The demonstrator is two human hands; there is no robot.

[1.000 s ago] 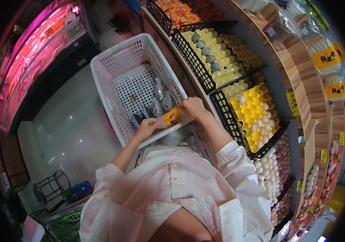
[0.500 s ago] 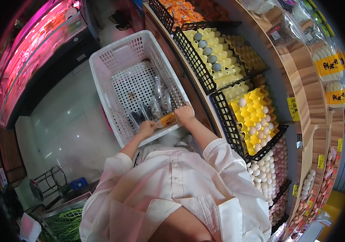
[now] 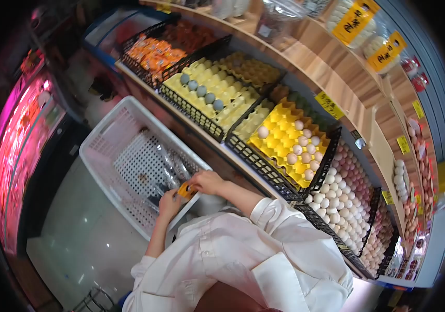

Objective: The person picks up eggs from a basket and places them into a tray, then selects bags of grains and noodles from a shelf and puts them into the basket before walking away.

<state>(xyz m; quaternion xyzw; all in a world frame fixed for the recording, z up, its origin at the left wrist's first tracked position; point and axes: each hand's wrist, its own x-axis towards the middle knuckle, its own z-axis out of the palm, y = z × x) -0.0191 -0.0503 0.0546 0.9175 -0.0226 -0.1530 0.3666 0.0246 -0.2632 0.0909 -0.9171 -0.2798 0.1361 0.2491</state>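
Note:
A white perforated plastic basket [image 3: 109,125] stands in front of me. At its near end, both hands are on a small packet with an orange-yellow label [image 3: 186,191]. My left hand [image 3: 169,204] pinches the left side of the packet. My right hand [image 3: 208,182] is closed on its right side, over the near rim of the basket. Clear plastic packages [image 3: 169,162] with dark contents lie on the basket floor beyond my hands. Fingers cover part of the packet, so its contents cannot be made out.
Along the right runs a stand of black crates with blue-grey eggs [image 3: 201,91], a yellow egg tray [image 3: 274,132] and white eggs [image 3: 336,205]. Orange-wrapped goods [image 3: 155,54] sit farther off. A pink-lit display case [image 3: 17,161] stands left, and wooden shelves [image 3: 331,67] rise behind the eggs.
The view has turned, so the basket now lies further left and slanted. My right hand has come from the basket's rim corner to the labelled packet, close to my left hand.

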